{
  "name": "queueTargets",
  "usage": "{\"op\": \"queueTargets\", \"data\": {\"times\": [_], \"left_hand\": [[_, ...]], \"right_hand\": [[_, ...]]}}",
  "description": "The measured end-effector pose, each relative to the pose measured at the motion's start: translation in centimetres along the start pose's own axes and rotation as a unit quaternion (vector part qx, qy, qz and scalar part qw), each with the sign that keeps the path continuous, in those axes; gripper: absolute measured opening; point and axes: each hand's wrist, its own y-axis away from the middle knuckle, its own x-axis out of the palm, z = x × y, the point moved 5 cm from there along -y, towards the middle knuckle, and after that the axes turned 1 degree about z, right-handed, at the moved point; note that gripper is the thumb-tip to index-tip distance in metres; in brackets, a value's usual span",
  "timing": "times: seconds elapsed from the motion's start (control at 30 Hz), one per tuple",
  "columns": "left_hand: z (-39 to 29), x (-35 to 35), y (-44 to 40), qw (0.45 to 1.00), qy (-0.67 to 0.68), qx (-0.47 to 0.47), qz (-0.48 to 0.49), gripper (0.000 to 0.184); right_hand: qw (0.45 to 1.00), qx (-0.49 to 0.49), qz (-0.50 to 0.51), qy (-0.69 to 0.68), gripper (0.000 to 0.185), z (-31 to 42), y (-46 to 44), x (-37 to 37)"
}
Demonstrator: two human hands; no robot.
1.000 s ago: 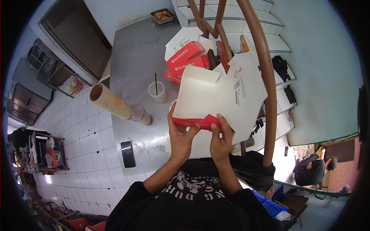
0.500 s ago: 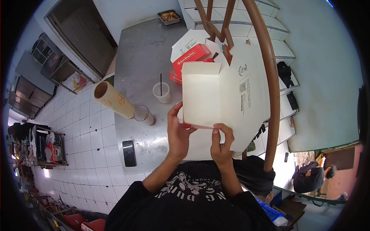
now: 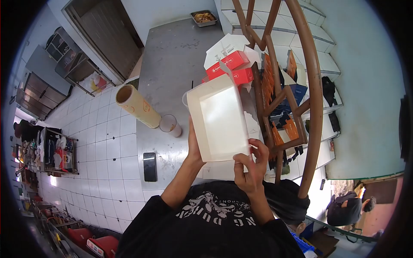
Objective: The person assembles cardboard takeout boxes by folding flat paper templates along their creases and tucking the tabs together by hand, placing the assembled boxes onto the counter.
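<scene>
Both hands hold a white cardboard food box (image 3: 218,122), its hollow inside facing me and its side walls raised. My left hand (image 3: 195,144) supports the left wall, with most of its fingers hidden behind the box. At the lower right corner, my right hand (image 3: 251,167) pinches the cardboard between thumb and fingers. Just beyond the box lie red printed boxes (image 3: 230,62) and a white cardboard sheet (image 3: 226,44). A plastic cup (image 3: 185,99) shows partly behind the box's left edge.
On the metal table (image 3: 172,56) stand a tall cream cylinder (image 3: 140,109) and a glass (image 3: 171,125); a phone (image 3: 149,167) lies nearer. A food tray (image 3: 204,18) sits at the far end. A brown railing (image 3: 315,86) borders the right, with orange and blue packaging (image 3: 292,92) behind it.
The wide panel that spread to the right has swung out of sight, and the right wall now stands up. The box is tilted, and my right hand has shifted to its lower right corner.
</scene>
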Motion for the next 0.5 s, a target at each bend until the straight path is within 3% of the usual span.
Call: {"op": "queueTargets", "data": {"times": [0.03,0.1,0.17,0.3,0.4,0.5], "left_hand": [[-0.4,0.3,-0.2,0.998,0.056,0.004,0.022,0.065],[-1.3,0.2,-0.6,0.999,0.043,0.015,0.015,0.071],[-2.4,-0.5,-0.9,0.994,-0.086,0.053,-0.046,0.068],[-3.2,-1.1,-1.0,0.960,-0.210,0.131,-0.127,0.055],[-3.3,-1.1,-0.9,0.941,-0.213,0.222,-0.139,0.039],[-2.5,-1.5,-0.8,0.942,-0.195,0.238,-0.135,0.039]], "right_hand": [[1.000,0.006,-0.013,0.008,0.019,0.0,0.1,-0.2],[1.000,0.000,-0.014,-0.012,0.019,0.1,0.3,-0.3],[0.998,-0.015,0.019,-0.051,0.021,-0.4,1.0,0.3],[0.998,-0.011,0.020,-0.051,0.020,-1.3,1.6,1.2],[0.998,-0.023,0.017,-0.064,0.017,-1.0,1.2,0.6],[0.997,-0.041,-0.017,-0.058,0.014,-0.9,1.1,-0.1]]}}
